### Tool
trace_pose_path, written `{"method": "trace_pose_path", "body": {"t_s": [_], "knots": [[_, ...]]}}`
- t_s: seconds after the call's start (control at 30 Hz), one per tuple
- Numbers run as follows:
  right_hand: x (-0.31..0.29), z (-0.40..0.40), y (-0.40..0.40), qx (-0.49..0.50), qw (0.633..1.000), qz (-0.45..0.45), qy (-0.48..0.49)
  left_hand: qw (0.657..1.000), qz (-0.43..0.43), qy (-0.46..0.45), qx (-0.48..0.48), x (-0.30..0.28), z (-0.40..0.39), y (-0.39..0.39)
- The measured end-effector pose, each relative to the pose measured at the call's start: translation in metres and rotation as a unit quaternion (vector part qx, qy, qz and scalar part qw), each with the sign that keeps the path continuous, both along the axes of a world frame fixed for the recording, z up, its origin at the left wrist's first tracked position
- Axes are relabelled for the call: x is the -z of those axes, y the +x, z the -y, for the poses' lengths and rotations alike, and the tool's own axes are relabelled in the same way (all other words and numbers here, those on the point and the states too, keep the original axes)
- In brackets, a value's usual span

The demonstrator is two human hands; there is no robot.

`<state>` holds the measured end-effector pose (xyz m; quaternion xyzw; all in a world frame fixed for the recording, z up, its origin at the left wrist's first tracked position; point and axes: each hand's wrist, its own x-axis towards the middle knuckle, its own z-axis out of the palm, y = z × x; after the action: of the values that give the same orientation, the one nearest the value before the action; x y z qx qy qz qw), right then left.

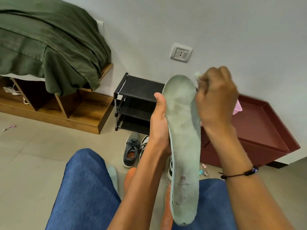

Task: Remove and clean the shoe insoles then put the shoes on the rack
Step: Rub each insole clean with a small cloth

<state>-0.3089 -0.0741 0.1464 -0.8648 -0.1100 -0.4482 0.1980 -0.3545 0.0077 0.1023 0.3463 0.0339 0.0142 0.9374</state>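
Left hand (159, 120) grips insole (184, 146) edge, right hand (216, 100) fingers curled round pale cloth (197, 75) at toe — wipe w/ firm strokes toe-to-heel, keep insole braced.

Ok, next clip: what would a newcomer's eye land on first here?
The pale green insole, held upright in the centre of the view, with the left hand gripping its edge and the right hand curled round a small pale cloth or wipe at its toe end. Behind it, against the wall, stands the black shoe rack, its visible shelves bare, and a grey shoe lies on the floor in front of it.
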Motion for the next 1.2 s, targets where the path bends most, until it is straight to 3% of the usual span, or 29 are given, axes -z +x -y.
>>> {"method": "trace_pose_path", "body": {"t_s": [0.07, 0.2, 0.37, 0.63, 0.8, 0.87, 0.93, 1.0, 1.03, 1.1, 1.2], "knots": [[-0.004, 0.008, -0.001, -0.060, 0.995, -0.021, 0.071, 1.000, 0.014, 0.003, 0.016, -0.005, 0.001, -0.003], [0.001, -0.005, -0.012, -0.164, 0.979, -0.093, 0.078, 1.000, -0.001, 0.001, 0.019, -0.007, -0.002, 0.000], [0.000, -0.012, -0.009, -0.159, 0.965, -0.183, 0.096, 1.000, -0.013, 0.016, 0.023, -0.009, -0.007, -0.004], [0.014, -0.020, -0.008, -0.155, 0.982, -0.106, -0.003, 0.997, -0.040, 0.041, 0.057, 0.005, -0.013, -0.001], [0.029, -0.018, -0.023, -0.200, 0.972, -0.126, 0.001, 0.995, -0.070, 0.022, 0.068, 0.014, -0.016, -0.004], [0.029, -0.015, -0.034, -0.220, 0.955, -0.198, 0.004, 0.993, -0.084, 0.008, 0.079, 0.018, -0.017, -0.003], [0.020, -0.001, -0.033, -0.249, 0.906, -0.341, 0.034, 0.991, -0.086, -0.001, 0.106, 0.018, -0.015, -0.003], [0.006, 0.014, -0.029, -0.294, 0.840, -0.437, 0.129, 0.987, -0.090, -0.012, 0.135, 0.017, -0.012, -0.001], [-0.001, 0.021, -0.025, -0.293, 0.835, -0.430, 0.180, 0.985, -0.089, -0.021, 0.144, 0.016, -0.010, 0.000], [-0.009, 0.028, -0.019, -0.255, 0.867, -0.364, 0.226, 0.985, -0.074, -0.027, 0.156, 0.019, -0.008, 0.001], [-0.004, 0.015, -0.012, -0.195, 0.936, -0.269, 0.115, 0.989, -0.075, 0.008, 0.129, 0.017, -0.007, -0.002]]}}
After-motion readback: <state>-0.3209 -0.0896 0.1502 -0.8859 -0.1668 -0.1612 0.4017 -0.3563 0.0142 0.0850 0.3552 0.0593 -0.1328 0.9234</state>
